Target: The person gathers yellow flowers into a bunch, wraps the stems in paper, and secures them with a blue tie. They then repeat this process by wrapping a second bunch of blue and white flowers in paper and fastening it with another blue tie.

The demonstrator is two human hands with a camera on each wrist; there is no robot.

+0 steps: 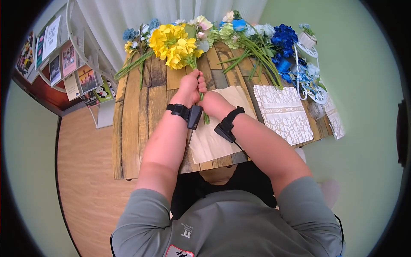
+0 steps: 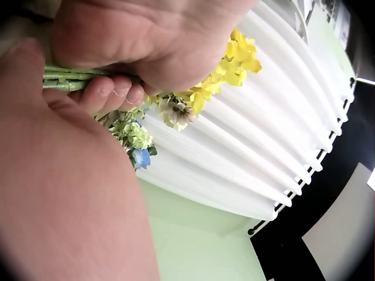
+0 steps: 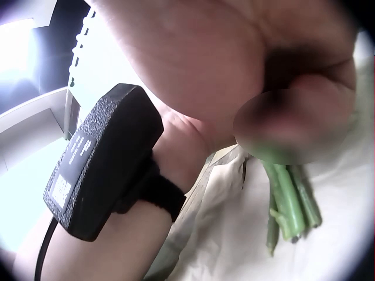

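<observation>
A bunch of yellow flowers [image 1: 173, 45] extends away from me over the table, its long green stems [image 1: 206, 119] running back between my hands. My left hand [image 1: 190, 88] grips the stems just below the blooms, fingers curled round them; in the left wrist view its fingertips [image 2: 120, 91] show beside the green stalks [image 2: 64, 79]. Lower down, my right hand [image 1: 216, 105] holds the same stems, its fingers mostly hidden from the head view. The cut stem ends [image 3: 290, 205] stick out below that hand in the right wrist view, over beige wrapping paper [image 1: 218, 143].
Blue, white and green flowers [image 1: 257, 34] lie along the far side of the wooden table [image 1: 132, 128]. To the right are patterned white paper [image 1: 284, 113], a white wire stand [image 1: 303, 92] and a small pot [image 1: 307, 39]. A magazine rack [image 1: 70, 64] stands at left.
</observation>
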